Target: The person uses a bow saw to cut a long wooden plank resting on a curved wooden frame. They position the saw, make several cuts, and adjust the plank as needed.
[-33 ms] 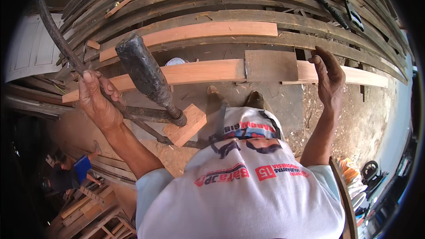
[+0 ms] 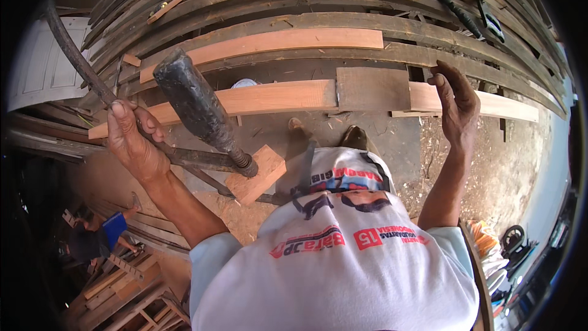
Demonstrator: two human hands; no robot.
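Slightly leftward and down on my feed, the dark curved bar and the top of the black handle have shifted since the earlier frame. Weathered boards span the far side; closer in, I see a pale plank running crosswise, overlapped by a dark flat board. My left hand grasps the bar between thumb and fingers; my right hand is raised, loosely curled and holding nothing. Beneath the handle, a wooden block sits at the end of a threaded screw.
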